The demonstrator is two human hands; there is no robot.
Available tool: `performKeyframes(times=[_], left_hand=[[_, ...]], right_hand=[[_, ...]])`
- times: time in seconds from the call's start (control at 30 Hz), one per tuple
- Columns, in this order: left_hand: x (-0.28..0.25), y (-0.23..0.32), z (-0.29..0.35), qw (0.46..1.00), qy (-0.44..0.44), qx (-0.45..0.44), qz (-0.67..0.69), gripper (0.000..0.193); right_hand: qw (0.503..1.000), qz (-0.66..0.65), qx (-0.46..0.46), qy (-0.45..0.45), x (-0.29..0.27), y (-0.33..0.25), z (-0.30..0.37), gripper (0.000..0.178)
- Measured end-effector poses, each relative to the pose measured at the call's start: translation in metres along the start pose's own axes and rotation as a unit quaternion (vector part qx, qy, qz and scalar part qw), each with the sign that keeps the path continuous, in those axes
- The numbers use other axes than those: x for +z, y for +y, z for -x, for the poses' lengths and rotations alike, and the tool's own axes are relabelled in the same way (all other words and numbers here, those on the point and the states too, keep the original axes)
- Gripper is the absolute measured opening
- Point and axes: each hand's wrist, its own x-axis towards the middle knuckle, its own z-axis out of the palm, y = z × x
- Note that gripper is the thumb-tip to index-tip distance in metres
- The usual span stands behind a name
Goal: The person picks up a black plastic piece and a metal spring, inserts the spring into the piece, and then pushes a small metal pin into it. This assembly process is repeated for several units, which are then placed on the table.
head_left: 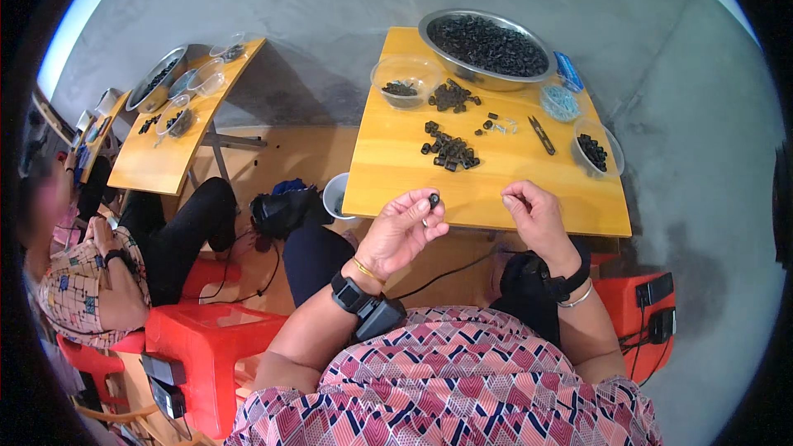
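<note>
My left hand (pixel 406 227) pinches a small black cylindrical part (pixel 434 200) between thumb and forefinger, over the table's front edge. To its right, the fingertips of my right hand (pixel 534 213) are pressed together; anything between them is too small to make out. Beyond my hands, two heaps of similar black parts (pixel 450 153) lie on the yellow table (pixel 396 186). A few loose black pieces (pixel 487 124) and small pale pins (pixel 511 125) lie right of the heaps. Dark thread snips (pixel 542 135) rest farther right.
A steel basin (pixel 549 66) full of black parts stands at the back. Clear plastic tubs hold black parts (pixel 592 149) and light-blue pieces (pixel 561 103); another tub (pixel 405 66) stands left. A white bucket (pixel 337 196) is below the table. A person (pixel 99 272) sits at left.
</note>
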Motion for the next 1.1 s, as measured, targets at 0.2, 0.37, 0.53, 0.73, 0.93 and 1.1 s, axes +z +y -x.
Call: performKeyframes(times=[0.2,0.37,0.53,0.73,0.93,1.1], left_hand=[[-0.02,-0.001,-0.009,1.0,0.012,-0.024,0.016,0.018],[-0.027,0.0,-0.017,0.999,0.004,-0.029,0.027,0.017],[-0.031,0.002,-0.024,0.999,0.012,-0.038,0.035,0.017],[-0.036,0.004,-0.026,0.998,0.041,-0.037,0.037,0.017],[-0.032,0.001,-0.029,0.998,0.049,-0.037,0.022,0.016],[-0.029,0.001,-0.029,0.999,0.027,-0.027,0.023,0.016]], right_hand=[[0.998,0.046,0.013,-0.035,-0.002,0.028,-0.034,0.007],[0.993,0.103,-0.009,-0.05,-0.008,0.047,-0.076,0.008],[0.983,0.167,-0.044,-0.059,-0.002,0.062,-0.111,0.006],[0.975,0.2,-0.057,-0.081,0.018,0.072,-0.133,0.008],[0.935,0.322,-0.016,-0.146,0.033,0.077,-0.142,0.009],[0.94,0.308,-0.058,-0.135,0.028,0.073,-0.132,0.005]])
